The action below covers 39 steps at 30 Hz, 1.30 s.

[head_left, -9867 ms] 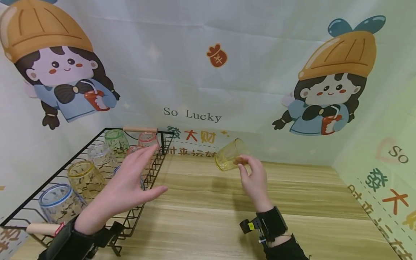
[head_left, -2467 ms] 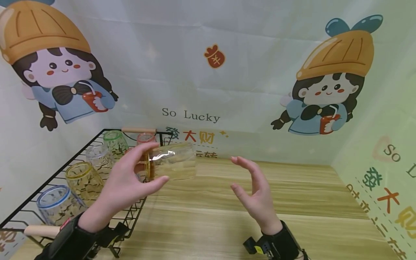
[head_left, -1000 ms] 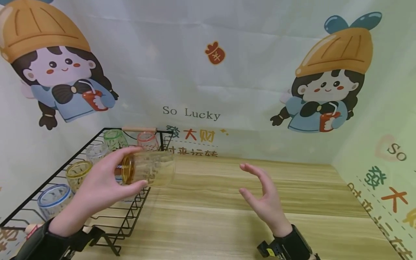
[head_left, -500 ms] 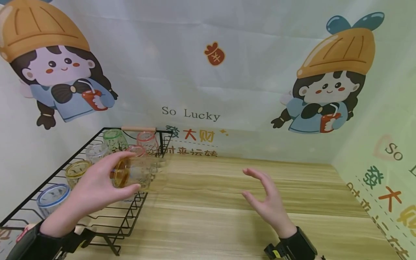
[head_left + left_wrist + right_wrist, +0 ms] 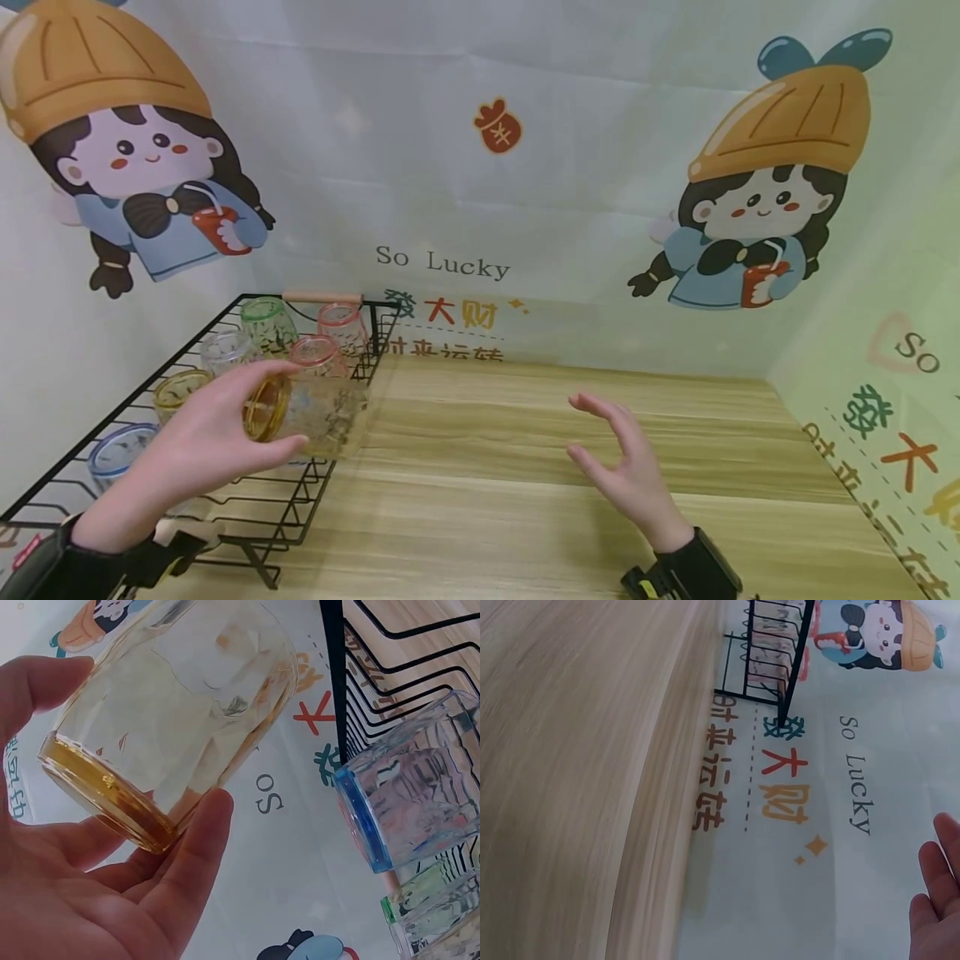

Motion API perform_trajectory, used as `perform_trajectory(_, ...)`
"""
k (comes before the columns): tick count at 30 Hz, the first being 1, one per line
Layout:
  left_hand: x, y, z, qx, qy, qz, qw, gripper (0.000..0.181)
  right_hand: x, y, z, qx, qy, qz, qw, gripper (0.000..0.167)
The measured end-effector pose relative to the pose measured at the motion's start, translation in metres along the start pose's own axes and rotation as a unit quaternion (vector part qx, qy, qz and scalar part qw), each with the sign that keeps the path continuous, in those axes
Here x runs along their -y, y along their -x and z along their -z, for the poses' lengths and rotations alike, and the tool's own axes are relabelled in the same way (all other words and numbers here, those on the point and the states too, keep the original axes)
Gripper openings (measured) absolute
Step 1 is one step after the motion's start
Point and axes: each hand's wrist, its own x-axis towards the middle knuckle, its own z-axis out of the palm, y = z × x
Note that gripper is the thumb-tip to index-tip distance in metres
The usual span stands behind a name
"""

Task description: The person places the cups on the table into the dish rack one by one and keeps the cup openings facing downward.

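Note:
My left hand (image 5: 202,442) grips a yellow-tinted drinking glass (image 5: 322,414) near its thick amber base, thumb on one side and fingers on the other. The glass lies nearly sideways in the air, mouth end to the right, over the right edge of the black wire rack (image 5: 260,568). In the left wrist view, the glass (image 5: 180,712) shows faceted walls, and a blue-based glass (image 5: 412,787) stands on the rack beside it. My right hand (image 5: 630,471) hovers above the wooden table, fingers apart and loosely bent, holding nothing.
Base-up glasses stand on the rack: green (image 5: 270,327), red (image 5: 342,327), another red (image 5: 318,352), clear (image 5: 223,350), yellow (image 5: 178,392) and blue (image 5: 122,450). A printed cloth (image 5: 420,167) hangs behind the wooden table (image 5: 487,483).
The yellow glass was in my right hand at first; later my left hand has it. Since then the left hand has carried it leftward and lower, towards the rack. The right hand drifted slightly right and down.

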Motion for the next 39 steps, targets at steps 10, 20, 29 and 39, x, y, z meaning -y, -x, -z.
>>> perform_trajectory(10, 0.01, 0.003, -0.002, 0.003, -0.002, 0.003, 1.0, 0.082, -0.011, 0.008, 0.003, -0.007, 0.013, 0.006, 0.9999, 0.074)
perform_trajectory(20, 0.026, 0.01, 0.001, 0.017, -0.011, -0.002, 0.9998, 0.081, -0.007, 0.009, 0.01, -0.006, 0.022, -0.007, 0.9997, 0.07)
perform_trajectory(29, 0.036, 0.016, 0.001, 0.034, -0.031, -0.002, 0.9989, 0.082, -0.009, 0.013, 0.012, -0.007, 0.031, -0.006, 0.9995, 0.071)
perform_trajectory(39, 0.043, 0.021, 0.003, 0.058, -0.036, 0.006, 0.9977, 0.08, -0.014, 0.015, 0.014, -0.007, 0.047, -0.003, 0.9989, 0.071)
